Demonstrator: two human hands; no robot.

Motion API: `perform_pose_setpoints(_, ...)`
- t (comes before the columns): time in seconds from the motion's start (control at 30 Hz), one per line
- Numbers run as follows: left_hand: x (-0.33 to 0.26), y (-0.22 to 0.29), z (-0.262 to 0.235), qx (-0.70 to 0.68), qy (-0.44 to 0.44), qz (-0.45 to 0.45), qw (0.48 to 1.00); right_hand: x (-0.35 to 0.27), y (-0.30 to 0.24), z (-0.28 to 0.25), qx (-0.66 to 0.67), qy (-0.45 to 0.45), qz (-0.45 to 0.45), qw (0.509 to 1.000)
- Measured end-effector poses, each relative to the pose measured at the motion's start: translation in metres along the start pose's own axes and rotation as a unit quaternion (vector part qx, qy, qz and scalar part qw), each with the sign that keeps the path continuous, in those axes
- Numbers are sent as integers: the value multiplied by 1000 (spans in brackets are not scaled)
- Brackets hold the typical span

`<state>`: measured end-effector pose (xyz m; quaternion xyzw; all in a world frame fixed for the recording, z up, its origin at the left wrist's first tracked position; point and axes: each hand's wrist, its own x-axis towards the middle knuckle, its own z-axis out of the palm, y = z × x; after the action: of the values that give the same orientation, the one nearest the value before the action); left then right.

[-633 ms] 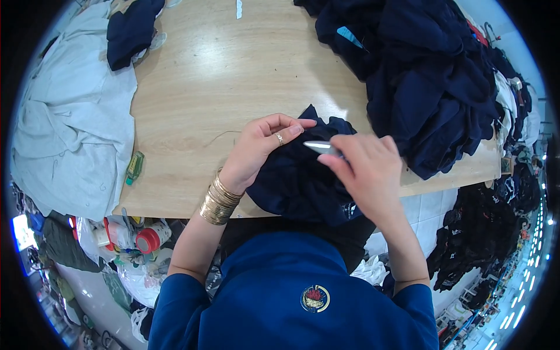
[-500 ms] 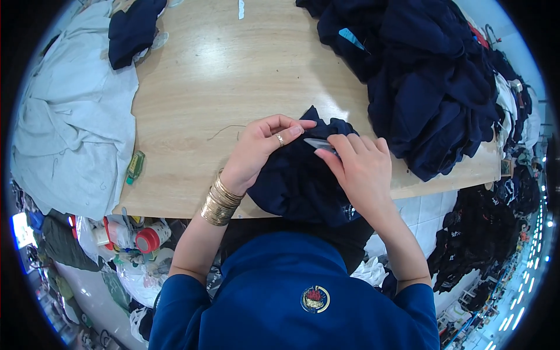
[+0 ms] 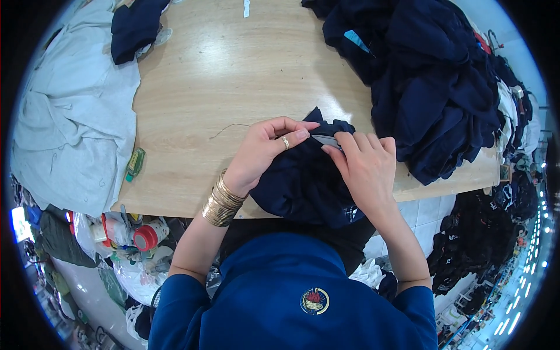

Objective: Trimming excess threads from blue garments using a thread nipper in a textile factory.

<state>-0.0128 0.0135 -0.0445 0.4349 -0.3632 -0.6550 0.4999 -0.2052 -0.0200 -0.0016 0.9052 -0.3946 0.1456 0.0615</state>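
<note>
A bunched navy garment (image 3: 294, 184) lies at the table's front edge, right before me. My left hand (image 3: 261, 147), with a ring and gold bangles, pinches a bit of the cloth between thumb and index finger. In my right hand (image 3: 370, 166) is a pair of thread snips (image 3: 325, 140), their grey blades pointing left to the pinched spot. The fingers cover the rest of the snips. The blades look close together at the left fingertips; any thread there is too fine to see.
Navy garments (image 3: 434, 87) are heaped on the right of the wooden table (image 3: 233, 76). Pale grey cloth (image 3: 70, 122) covers its left side, with a folded navy piece (image 3: 135, 29) on top. A small green bottle (image 3: 135, 164) and a loose thread (image 3: 228, 128) lie nearby.
The snips' blades, spread apart before, have come together, and their tips sit nearer the left fingertips. My left hand keeps its pinch on the cloth. The whole view has shifted slightly.
</note>
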Motion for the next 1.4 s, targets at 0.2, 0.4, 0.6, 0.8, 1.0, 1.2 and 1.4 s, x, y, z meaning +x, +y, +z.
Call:
perform_pose_setpoints(0.2, 0, 1, 0, 3, 9, -12, 1000, 1, -1, 1, -2, -1, 3, 1000)
perform_pose_setpoints(0.4, 0, 1, -1, -3, 1, -3, 1000, 0, -1, 0, 0, 4, 1, 1000)
perform_pose_setpoints(0.6, 1, 2, 0, -8, 6, -6, 1000, 0, 1, 1, 1, 0, 0, 1000)
perform_pose_setpoints(0.8, 0, 0, 2, -11, 3, -3, 1000, 0, 0, 2, 10, 0, 4, 1000)
perform_pose_setpoints(1.0, -4, 3, -2, -28, -7, 13, 1000, -2, 3, 0, 40, 0, 8, 999)
perform_pose_setpoints(1.2, -40, 29, -88, 510, 174, -115, 834, -20, 28, -11, 269, 12, 205, 941)
perform_pose_setpoints(1.4, -13, 12, -13, 511, 105, 215, 825, -27, 19, 21, 311, 19, 162, 936)
